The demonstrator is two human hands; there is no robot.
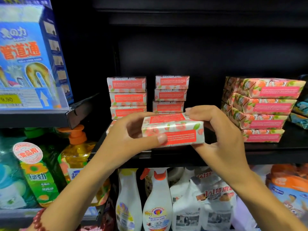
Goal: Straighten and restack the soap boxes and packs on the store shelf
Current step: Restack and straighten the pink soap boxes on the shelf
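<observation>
Landmark: soap box (pixel 173 129); the print on its red panels is too small to read.
Up-left of it: blue box (pixel 25 55), "管道通" in red-orange, "のカ" above that.
Under the blue box: yellow price tag (pixel 10 99), "9.90".
Lower left: green bottle (pixel 38 177), round sticker (pixel 28 153) "食品用".
Directly below: white spray bottle (pixel 157 205), "Sgrassatore Universale".
Below-right: white pack (pixel 215 197), "1+1特惠".

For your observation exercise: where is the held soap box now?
Head view, centre: the soap box is gripped by left hand and right hand, before the small stacks, left of the larger packs.
</observation>
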